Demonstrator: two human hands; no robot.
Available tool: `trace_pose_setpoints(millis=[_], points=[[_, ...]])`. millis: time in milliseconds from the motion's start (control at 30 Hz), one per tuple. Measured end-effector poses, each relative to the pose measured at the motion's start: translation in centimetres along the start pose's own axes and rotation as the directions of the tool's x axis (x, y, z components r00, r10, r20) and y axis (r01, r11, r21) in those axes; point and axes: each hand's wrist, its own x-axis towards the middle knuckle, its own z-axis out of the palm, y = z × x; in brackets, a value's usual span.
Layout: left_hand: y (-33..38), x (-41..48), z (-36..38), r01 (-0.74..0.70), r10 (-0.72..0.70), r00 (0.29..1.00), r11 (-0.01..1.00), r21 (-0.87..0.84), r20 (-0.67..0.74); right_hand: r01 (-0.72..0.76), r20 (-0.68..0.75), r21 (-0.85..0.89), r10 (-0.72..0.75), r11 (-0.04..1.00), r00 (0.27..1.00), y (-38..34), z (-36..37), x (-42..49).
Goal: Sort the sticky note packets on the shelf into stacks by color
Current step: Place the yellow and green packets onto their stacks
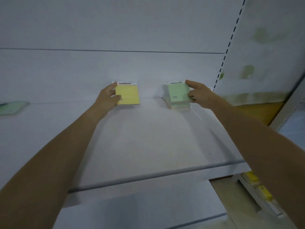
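Now our left hand [107,96] grips a yellow packet [127,95] near the back edge of the shelf [148,138]. Our right hand [200,95] pinches the green packet [179,93] topping a mixed stack [179,106] toward the back right corner. We should lift the green one squarely, lest the packets beneath slide.

Bare left forearm [66,154], bare right forearm [247,134]

The far-left green packet [13,107] is blurred and cut off at the view's edge.
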Motion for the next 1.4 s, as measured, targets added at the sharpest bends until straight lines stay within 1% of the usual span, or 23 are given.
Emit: trace_pose_setpoints(millis=[200,300,400,533,633,700,733,800,867,900,967,1067,1133,1200,1267,1333,1400], points=[[0.4,-0.1,1.7,0.057,-0.055,0.996,0.998,0.018,-0.073,0.065,0.046,-0.228,-0.055,0.971,0.997,0.4,-0.5,2.4],[0.5,-0.7,2.9,0.075,-0.072,0.994,0.997,0.031,-0.080,0.109,0.063,-0.388,-0.092,0.915,0.994,0.4,-0.4,2.4],[0.4,-1.2,3.4,0.082,-0.077,0.993,0.995,0.052,-0.089,0.128,0.077,-0.474,-0.103,0.871,0.992,0.5,0.0,2.3],[0.6,-1.3,3.8,0.105,-0.101,0.993,0.992,0.066,-0.066,0.081,0.063,-0.477,-0.058,0.875,0.996,1.2,0.4,2.0],[0.1,-1.1,3.9,0.137,-0.130,0.990,0.983,0.126,-0.057,0.065,0.071,-0.433,-0.038,0.899,0.997,1.7,0.6,1.9],[-0.3,-1.2,4.0,0.138,-0.125,0.990,0.956,0.258,-0.066,0.076,0.052,-0.378,-0.060,0.923,0.997,2.4,0.9,1.9],[-0.4,-1.3,4.1,0.123,-0.101,0.992,0.933,0.339,-0.081,0.086,0.021,-0.353,-0.084,0.932,0.996,2.8,1.1,1.8],[-0.5,-1.6,4.4,0.053,-0.002,0.995,0.862,0.504,-0.101,0.112,-0.065,-0.303,-0.138,0.946,0.988,3.5,1.4,1.7],[-0.6,-1.8,4.8,-0.019,0.086,0.993,0.801,0.599,-0.085,0.159,-0.134,-0.254,-0.197,0.954,0.971,4.0,1.4,2.0],[-0.7,-1.7,5.0,-0.027,0.098,0.992,0.787,0.616,-0.082,0.185,-0.156,-0.248,-0.228,0.951,0.961,4.1,1.3,2.0],[-0.8,-1.7,5.3,0.017,0.053,0.994,0.801,0.598,-0.098,0.220,-0.171,-0.264,-0.270,0.939,0.947,4.1,1.5,1.8],[-0.9,-1.7,5.6,0.076,-0.014,0.994,0.812,0.578,-0.111,0.254,-0.076,-0.365,-0.300,0.896,0.951,4.6,2.0,1.9],[-1.1,-1.6,5.6,0.060,-0.007,0.996,0.782,0.621,-0.087,0.238,-0.030,-0.444,-0.280,0.864,0.960,4.7,2.2,1.9],[-1.3,-1.7,5.6,0.046,0.002,0.997,0.736,0.676,-0.071,0.227,-0.026,-0.449,-0.266,0.864,0.963,4.6,2.2,1.8],[-1.3,-1.8,5.7,0.054,-0.003,0.997,0.717,0.695,-0.075,0.230,-0.041,-0.456,-0.278,0.860,0.960,4.6,2.1,1.6],[-1.1,-2.0,5.7,0.051,0.005,0.997,0.721,0.691,-0.078,0.276,-0.073,-0.486,-0.354,0.829,0.932,4.6,2.0,1.3],[-0.8,-2.2,5.6,0.025,0.040,0.996,0.715,0.699,-0.076,0.360,-0.079,-0.531,-0.468,0.767,0.880,4.2,1.9,0.9]])
